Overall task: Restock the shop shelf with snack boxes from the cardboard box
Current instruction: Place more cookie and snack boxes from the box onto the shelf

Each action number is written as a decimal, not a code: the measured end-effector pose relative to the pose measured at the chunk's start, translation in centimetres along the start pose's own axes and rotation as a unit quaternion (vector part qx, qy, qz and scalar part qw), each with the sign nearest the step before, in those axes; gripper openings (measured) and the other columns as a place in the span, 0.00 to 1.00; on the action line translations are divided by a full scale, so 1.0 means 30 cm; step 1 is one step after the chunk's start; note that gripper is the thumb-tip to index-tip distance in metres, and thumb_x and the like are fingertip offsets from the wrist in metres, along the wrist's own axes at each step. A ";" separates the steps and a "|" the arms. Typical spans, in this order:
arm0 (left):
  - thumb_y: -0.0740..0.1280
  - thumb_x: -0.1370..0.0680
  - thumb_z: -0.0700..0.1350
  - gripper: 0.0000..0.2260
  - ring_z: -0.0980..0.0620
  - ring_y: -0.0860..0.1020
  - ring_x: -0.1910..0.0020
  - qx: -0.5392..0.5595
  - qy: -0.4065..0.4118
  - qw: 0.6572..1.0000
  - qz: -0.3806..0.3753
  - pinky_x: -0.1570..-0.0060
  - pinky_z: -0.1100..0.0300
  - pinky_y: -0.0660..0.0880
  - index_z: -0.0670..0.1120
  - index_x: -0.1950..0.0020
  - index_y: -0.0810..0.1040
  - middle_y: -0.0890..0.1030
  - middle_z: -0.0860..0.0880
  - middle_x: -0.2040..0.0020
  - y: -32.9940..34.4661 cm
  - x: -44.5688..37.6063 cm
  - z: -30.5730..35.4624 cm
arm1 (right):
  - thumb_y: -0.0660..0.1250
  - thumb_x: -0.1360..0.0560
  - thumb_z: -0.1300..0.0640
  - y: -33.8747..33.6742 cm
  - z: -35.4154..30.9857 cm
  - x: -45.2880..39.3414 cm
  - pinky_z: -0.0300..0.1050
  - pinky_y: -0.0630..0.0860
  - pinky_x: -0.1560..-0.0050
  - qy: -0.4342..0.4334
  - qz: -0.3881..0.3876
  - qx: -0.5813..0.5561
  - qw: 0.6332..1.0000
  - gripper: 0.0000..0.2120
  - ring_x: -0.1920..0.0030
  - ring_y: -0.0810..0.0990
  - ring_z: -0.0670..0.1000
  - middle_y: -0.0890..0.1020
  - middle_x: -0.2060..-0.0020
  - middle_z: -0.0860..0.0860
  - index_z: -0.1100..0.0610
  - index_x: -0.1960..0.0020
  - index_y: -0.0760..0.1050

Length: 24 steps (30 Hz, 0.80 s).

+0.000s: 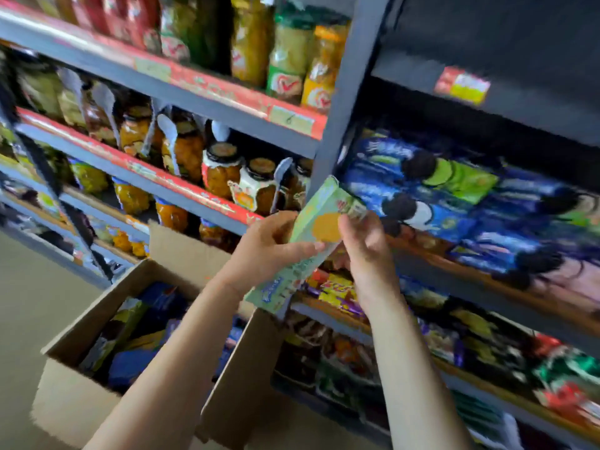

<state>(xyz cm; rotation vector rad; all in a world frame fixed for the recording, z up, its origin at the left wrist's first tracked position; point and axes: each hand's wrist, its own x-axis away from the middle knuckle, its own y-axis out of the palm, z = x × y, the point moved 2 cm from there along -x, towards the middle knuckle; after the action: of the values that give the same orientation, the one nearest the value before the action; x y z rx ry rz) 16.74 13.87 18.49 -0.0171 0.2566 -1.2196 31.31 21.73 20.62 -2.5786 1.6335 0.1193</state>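
A pale green snack box [319,222] with an orange biscuit picture is held tilted in front of the shelf upright. My left hand [269,246] grips its lower left side, thumb across the front. My right hand [363,245] holds its right edge near the top. Below stands the open cardboard box [81,323], with several blue, yellow and green snack boxes [139,336] inside. The shelf [487,280] to the right carries stacked blue cookie packs [431,196]. The frame is motion-blurred.
A grey shelf upright [344,102] rises just behind the held box. Left shelves hold jars [224,170] with plastic spoons and bagged goods. Lower right shelves are packed with colourful snack packs [470,339]. Bare floor [29,303] lies at the left.
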 end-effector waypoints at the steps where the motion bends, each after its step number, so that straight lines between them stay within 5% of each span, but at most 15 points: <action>1: 0.79 0.33 0.59 0.23 0.56 0.81 0.54 -0.064 0.025 0.998 -0.014 0.53 0.54 0.78 0.48 0.45 0.81 0.84 0.50 0.52 0.054 -0.027 0.039 | 0.73 0.37 0.34 -0.068 -0.034 0.007 0.44 0.78 0.57 -0.010 0.027 -0.007 1.000 0.21 0.58 0.82 0.45 0.84 0.58 0.43 0.43 0.49 0.76; 4: 0.75 0.37 0.68 0.34 0.59 0.79 0.52 -0.229 0.117 0.966 -0.015 0.51 0.58 0.76 0.49 0.38 0.80 0.81 0.56 0.51 0.232 -0.087 0.181 | 0.75 0.33 0.44 -0.279 -0.124 0.029 0.39 0.76 0.71 -0.020 0.099 -0.041 0.994 0.13 0.64 0.81 0.46 0.83 0.61 0.45 0.45 0.52 0.77; 7: 0.74 0.36 0.69 0.37 0.54 0.79 0.46 -0.304 0.181 0.935 -0.023 0.47 0.58 0.74 0.51 0.33 0.77 0.81 0.53 0.43 0.398 -0.134 0.301 | 0.75 0.29 0.47 -0.474 -0.178 0.051 0.49 0.82 0.66 -0.017 0.140 -0.067 0.988 0.09 0.59 0.85 0.54 0.85 0.55 0.51 0.46 0.51 0.79; 9: 0.72 0.37 0.71 0.39 0.51 0.78 0.42 -0.324 0.206 0.923 -0.032 0.43 0.55 0.75 0.53 0.31 0.76 0.80 0.52 0.39 0.479 -0.170 0.348 | 0.74 0.26 0.48 -0.599 -0.194 0.064 0.54 0.83 0.59 -0.020 0.181 -0.100 0.978 0.11 0.53 0.85 0.57 0.85 0.51 0.53 0.49 0.47 0.78; 14: 0.65 0.37 0.72 0.38 0.48 0.78 0.43 -0.369 0.236 0.897 -0.055 0.42 0.45 0.75 0.52 0.33 0.77 0.81 0.51 0.41 0.624 -0.249 0.435 | 0.73 0.27 0.45 -0.870 -0.209 0.082 0.47 0.81 0.64 -0.027 0.248 -0.182 0.951 0.23 0.52 0.85 0.58 0.81 0.42 0.58 0.50 0.36 0.72; 19: 0.75 0.31 0.62 0.31 0.44 0.74 0.38 -0.453 0.291 0.840 -0.062 0.36 0.46 0.65 0.54 0.30 0.75 0.78 0.49 0.38 0.779 -0.337 0.501 | 0.74 0.27 0.45 -1.060 -0.195 0.092 0.54 0.79 0.42 -0.066 0.226 0.049 0.971 0.20 0.44 0.82 0.49 0.81 0.41 0.47 0.39 0.38 0.73; 22: 0.74 0.28 0.60 0.29 0.43 0.71 0.38 -0.494 0.324 0.805 -0.054 0.33 0.45 0.61 0.55 0.29 0.74 0.78 0.49 0.36 0.853 -0.392 0.517 | 0.79 0.32 0.49 -1.156 -0.202 0.080 0.43 0.75 0.43 -0.069 0.188 0.192 0.961 0.30 0.40 0.77 0.47 0.77 0.40 0.46 0.40 0.35 0.70; 24: 0.72 0.27 0.61 0.29 0.43 0.69 0.34 -0.509 0.328 0.795 -0.047 0.30 0.45 0.57 0.55 0.28 0.73 0.77 0.49 0.34 0.892 -0.423 0.524 | 0.79 0.32 0.53 -1.204 -0.212 0.055 0.49 0.74 0.43 -0.099 0.196 0.294 0.930 0.30 0.41 0.76 0.51 0.77 0.42 0.48 0.46 0.34 0.71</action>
<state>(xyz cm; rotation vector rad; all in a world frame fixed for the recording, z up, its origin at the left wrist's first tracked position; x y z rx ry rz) 40.67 33.03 32.10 -0.5576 1.5270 -1.0158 64.81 34.89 27.90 -1.7312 1.7490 -0.0755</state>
